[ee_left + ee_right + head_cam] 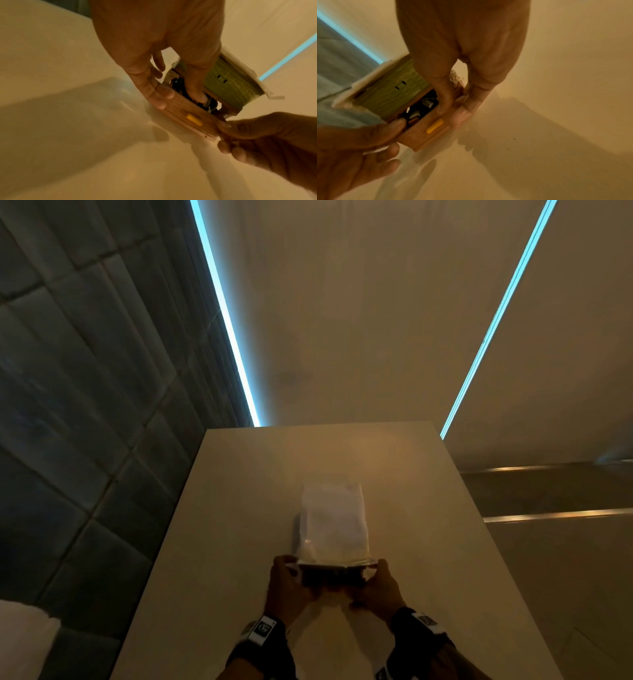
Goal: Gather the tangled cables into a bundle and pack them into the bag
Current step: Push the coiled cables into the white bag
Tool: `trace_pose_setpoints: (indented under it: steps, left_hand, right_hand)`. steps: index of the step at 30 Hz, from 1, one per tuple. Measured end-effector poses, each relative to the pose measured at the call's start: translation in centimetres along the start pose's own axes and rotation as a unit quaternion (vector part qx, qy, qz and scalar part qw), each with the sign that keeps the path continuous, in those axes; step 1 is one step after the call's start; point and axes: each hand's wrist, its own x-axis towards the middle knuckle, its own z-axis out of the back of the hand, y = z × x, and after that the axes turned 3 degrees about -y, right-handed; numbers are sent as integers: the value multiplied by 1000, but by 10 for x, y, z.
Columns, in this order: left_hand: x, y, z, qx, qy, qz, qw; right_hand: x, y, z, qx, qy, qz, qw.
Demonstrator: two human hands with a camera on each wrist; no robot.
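A white pouch bag [330, 522] lies flat on the pale table [239, 508], its mouth turned toward me. My left hand [289, 577] pinches the mouth's left corner and my right hand [375, 578] pinches the right corner, holding it apart. In the left wrist view the left hand [178, 98] has its thumb inside the bag [229, 81] and its fingers under the lower lip. Dark cables [205, 102] sit inside. In the right wrist view the right hand [453, 113] grips the bag [393, 92] the same way, and cables [419, 108] with metal plugs show within.
A grey padded wall [85, 405] runs along the table's left side, edged by a blue light strip [226, 320]. A white cloth [20, 638] shows at the lower left. The table's right edge drops off toward a ledge with metal trims [548, 515].
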Motion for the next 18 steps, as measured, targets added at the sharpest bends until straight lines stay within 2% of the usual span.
trace_pose_setpoints:
  steps: [2,4,6,12,14,18]
  left_hand:
    - [2,-3,-1,9,39,-23,999]
    - [3,-9,-1,31,35,-30,998]
    - [6,-11,-2,40,23,-17,999]
    - [12,-25,1,39,30,77,996]
    - [13,-23,3,42,30,57,997]
    - [11,-10,9,140,33,-47,988]
  right_hand:
    - [-1,4,3,-38,21,28,999]
    - [0,9,5,-57,38,37,997]
    - [-1,14,7,-74,50,47,995]
    - [2,16,11,-86,59,70,992]
    - [6,13,12,-96,43,83,991]
    - [13,7,10,-129,41,81,987]
